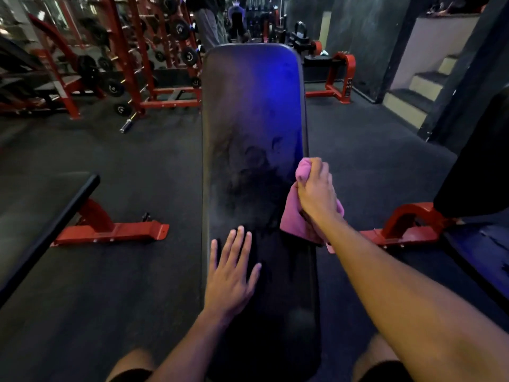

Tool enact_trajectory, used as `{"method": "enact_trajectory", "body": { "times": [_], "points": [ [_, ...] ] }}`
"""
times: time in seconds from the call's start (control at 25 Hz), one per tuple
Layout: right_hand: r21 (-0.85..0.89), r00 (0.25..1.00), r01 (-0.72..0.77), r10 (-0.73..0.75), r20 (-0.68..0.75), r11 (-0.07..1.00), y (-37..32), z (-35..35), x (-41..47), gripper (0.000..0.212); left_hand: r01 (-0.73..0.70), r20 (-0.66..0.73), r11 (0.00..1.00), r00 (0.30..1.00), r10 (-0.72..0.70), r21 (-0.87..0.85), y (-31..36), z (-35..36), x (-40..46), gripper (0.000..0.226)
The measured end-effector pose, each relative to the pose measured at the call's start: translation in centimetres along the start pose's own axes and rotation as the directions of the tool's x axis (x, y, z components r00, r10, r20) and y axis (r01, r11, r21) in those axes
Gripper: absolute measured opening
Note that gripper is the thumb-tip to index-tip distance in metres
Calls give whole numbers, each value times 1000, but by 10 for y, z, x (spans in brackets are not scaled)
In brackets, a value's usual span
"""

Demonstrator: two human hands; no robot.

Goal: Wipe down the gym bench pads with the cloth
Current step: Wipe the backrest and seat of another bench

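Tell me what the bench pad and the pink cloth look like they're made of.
Bench pad: probably vinyl or faux leather, smooth and semi-glossy; it reflects blue light and shows smudges. Pink cloth: soft woven fabric, maybe microfibre; it bunches and drapes from the right hand.

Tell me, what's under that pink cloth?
The pink cloth drapes over the right edge of the black bench pad, gripped by the right hand. The pad's edge beneath it is covered. The left hand rests flat on the pad nearby.
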State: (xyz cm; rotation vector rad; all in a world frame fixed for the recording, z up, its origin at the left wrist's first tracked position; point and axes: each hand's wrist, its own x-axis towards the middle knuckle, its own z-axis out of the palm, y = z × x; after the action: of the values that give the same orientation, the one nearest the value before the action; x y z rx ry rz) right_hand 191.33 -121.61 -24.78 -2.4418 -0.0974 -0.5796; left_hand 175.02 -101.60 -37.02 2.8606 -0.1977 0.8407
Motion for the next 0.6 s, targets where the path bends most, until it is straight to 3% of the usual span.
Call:
{"method": "enact_trajectory", "body": {
  "times": [0.08,0.16,0.24,0.32,0.36,0.6],
  "points": [
    [45,996,69,-65,-68,997,3,-17,-28,46,-21,22,999,1000,20,40,-1,7,-22,70],
    [56,950,269,-255,-179,962,1,-21,-71,54,-23,22,997,1000,21,67,-4,12,-27,72],
    [-104,908,413,-418,-34,905,-5,1,-101,64,-25,22,998,999,24,57,-6,15,-27,71],
    [-300,907,421,-389,163,856,-10,24,-115,80,-45,20,999,999,45,27,-6,13,-30,68],
    [-349,913,407,-360,193,844,-10,30,-116,85,-49,8,999,999,49,19,-6,14,-31,67],
    [-362,914,404,-358,189,840,4,35,-137,81,-63,-2,998,998,63,7,-9,15,-33,63]
  ]
}}
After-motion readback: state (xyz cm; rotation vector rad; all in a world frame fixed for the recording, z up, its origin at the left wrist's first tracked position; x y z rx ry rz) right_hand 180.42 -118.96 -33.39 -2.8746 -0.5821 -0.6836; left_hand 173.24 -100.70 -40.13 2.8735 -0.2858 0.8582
